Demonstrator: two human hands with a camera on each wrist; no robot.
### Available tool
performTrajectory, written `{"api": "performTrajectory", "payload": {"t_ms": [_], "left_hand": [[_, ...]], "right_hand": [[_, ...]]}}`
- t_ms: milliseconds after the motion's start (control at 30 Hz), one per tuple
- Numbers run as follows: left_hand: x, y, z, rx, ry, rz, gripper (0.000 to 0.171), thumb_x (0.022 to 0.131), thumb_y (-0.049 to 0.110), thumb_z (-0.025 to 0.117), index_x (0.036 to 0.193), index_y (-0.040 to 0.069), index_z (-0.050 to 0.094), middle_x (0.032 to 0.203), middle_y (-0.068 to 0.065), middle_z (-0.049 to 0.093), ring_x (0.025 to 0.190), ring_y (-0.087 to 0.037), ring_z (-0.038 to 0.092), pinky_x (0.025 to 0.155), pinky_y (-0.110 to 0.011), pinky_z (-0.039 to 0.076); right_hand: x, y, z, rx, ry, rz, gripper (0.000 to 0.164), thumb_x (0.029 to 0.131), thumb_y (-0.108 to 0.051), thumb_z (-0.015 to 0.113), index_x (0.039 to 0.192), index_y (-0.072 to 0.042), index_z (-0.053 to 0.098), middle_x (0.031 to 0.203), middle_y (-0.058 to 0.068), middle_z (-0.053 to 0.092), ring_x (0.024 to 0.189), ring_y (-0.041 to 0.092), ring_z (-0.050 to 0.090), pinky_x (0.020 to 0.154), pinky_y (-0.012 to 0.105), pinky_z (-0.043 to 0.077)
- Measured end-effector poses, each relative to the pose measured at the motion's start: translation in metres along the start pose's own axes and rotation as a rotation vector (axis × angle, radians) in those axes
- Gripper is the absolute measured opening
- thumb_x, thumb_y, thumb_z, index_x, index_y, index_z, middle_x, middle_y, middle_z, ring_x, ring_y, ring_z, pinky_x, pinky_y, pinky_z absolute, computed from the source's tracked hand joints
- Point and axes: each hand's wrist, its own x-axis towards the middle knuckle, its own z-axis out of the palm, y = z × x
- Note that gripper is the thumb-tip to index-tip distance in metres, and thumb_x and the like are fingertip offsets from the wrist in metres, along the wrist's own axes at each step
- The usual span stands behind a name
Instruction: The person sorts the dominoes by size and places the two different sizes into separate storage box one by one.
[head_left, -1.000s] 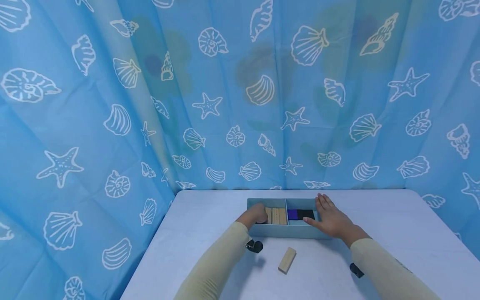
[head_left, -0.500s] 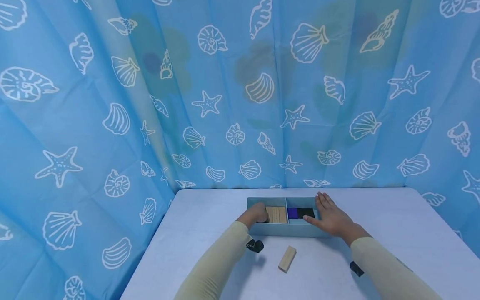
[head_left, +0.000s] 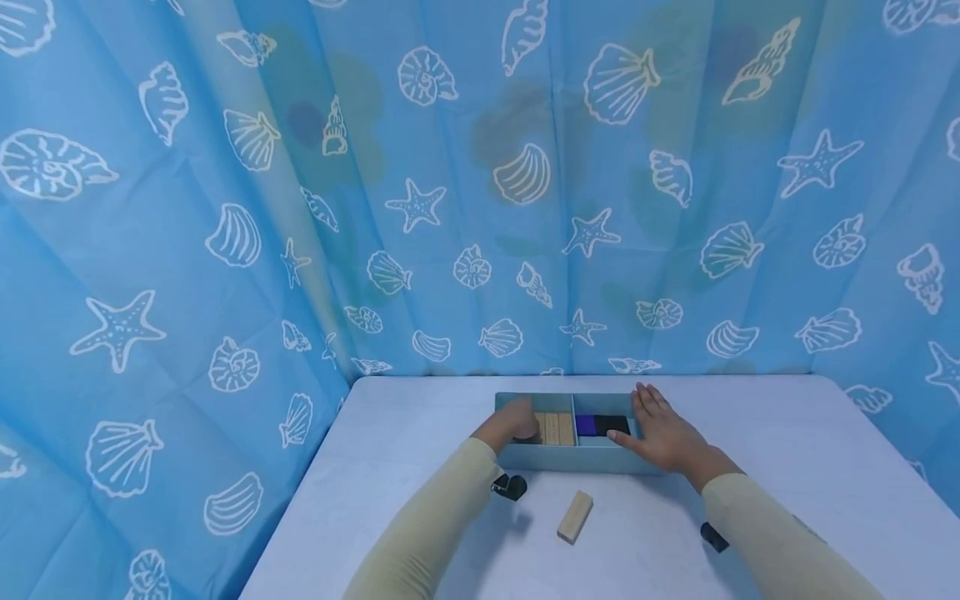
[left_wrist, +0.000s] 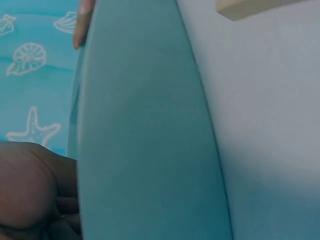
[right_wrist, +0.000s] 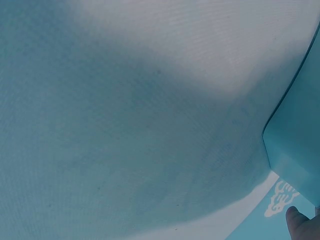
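A pale blue two-part box (head_left: 585, 460) stands on the white table. My left hand (head_left: 516, 419) reaches into its left compartment with bent fingers, right beside a row of wooden blocks (head_left: 555, 428); the fingertips are hidden, and I cannot tell whether they pinch a block. In the left wrist view that hand (left_wrist: 27, 187) shows curled behind the box's long wall (left_wrist: 145, 125). My right hand (head_left: 667, 433) rests with straight fingers along the box's right end, thumb over the front rim. The right compartment holds a purple piece (head_left: 586, 426) and a black piece (head_left: 612, 426).
One loose wooden block (head_left: 574, 517) lies on the white table (head_left: 420, 417) in front of the box. A blue curtain (head_left: 465, 167) with shell prints hangs behind the table and along its left side. Black wrist cameras (head_left: 510, 487) sit under both forearms.
My left hand has risen slightly at the left end of the block row, and the blocks by it show a little differently. The right hand, the box and the loose block stay put.
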Motion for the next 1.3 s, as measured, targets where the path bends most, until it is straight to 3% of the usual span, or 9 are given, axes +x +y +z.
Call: {"api": "performTrajectory", "payload": {"t_ms": [100, 333, 433, 700, 1067, 1300], "left_hand": [[-0.003, 0.003, -0.004, -0.040, 0.004, 0.020, 0.035, 0.095, 0.010, 0.059, 0.127, -0.002, 0.056, 0.101, -0.011, 0.060, 0.090, -0.024, 0.057, 0.085, -0.037, 0.050], [-0.008, -0.003, -0.007, -0.101, -0.008, 0.080, 0.047, 0.096, 0.014, 0.059, 0.140, 0.001, 0.048, 0.131, -0.015, 0.056, 0.121, -0.030, 0.053, 0.101, -0.043, 0.043], [-0.012, -0.006, -0.010, -0.155, -0.010, 0.087, 0.051, 0.095, 0.015, 0.061, 0.142, 0.004, 0.047, 0.131, -0.014, 0.056, 0.120, -0.029, 0.054, 0.101, -0.044, 0.043], [-0.020, -0.014, -0.018, -0.249, 0.018, 0.129, 0.056, 0.091, 0.009, 0.067, 0.143, 0.007, 0.047, 0.106, -0.008, 0.064, 0.093, -0.021, 0.063, 0.084, -0.039, 0.053], [-0.037, -0.024, -0.029, -0.332, -0.017, 0.183, 0.060, 0.091, 0.013, 0.069, 0.145, 0.009, 0.044, 0.110, -0.008, 0.062, 0.085, -0.016, 0.065, 0.078, -0.036, 0.055], [-0.048, -0.029, -0.034, -0.422, -0.046, 0.234, 0.061, 0.089, 0.008, 0.070, 0.144, 0.008, 0.045, 0.099, -0.004, 0.060, 0.080, -0.016, 0.064, 0.075, -0.033, 0.055]], "right_hand": [[0.001, 0.001, 0.000, -0.006, 0.007, 0.004, 0.108, 0.090, -0.073, 0.042, 0.147, 0.015, 0.018, 0.156, 0.032, 0.009, 0.143, 0.047, 0.007, 0.113, 0.057, 0.012], [0.001, 0.000, 0.004, 0.003, -0.003, 0.026, 0.105, 0.090, -0.068, 0.047, 0.148, 0.014, 0.017, 0.156, 0.031, 0.010, 0.143, 0.047, 0.007, 0.113, 0.057, 0.012], [0.001, -0.001, 0.004, 0.003, -0.004, 0.027, 0.104, 0.091, -0.068, 0.047, 0.148, 0.014, 0.017, 0.156, 0.031, 0.010, 0.143, 0.047, 0.007, 0.113, 0.057, 0.012], [0.000, -0.002, -0.001, -0.001, 0.002, 0.024, 0.103, 0.091, -0.067, 0.048, 0.147, 0.015, 0.019, 0.155, 0.032, 0.010, 0.143, 0.047, 0.007, 0.113, 0.057, 0.011], [0.002, 0.000, 0.003, -0.012, 0.009, 0.013, 0.104, 0.090, -0.069, 0.046, 0.147, 0.014, 0.020, 0.155, 0.032, 0.011, 0.142, 0.047, 0.009, 0.113, 0.057, 0.012], [0.003, 0.002, 0.000, -0.018, 0.003, 0.004, 0.105, 0.090, -0.069, 0.046, 0.147, 0.015, 0.019, 0.155, 0.032, 0.010, 0.142, 0.048, 0.008, 0.113, 0.058, 0.014]]}}
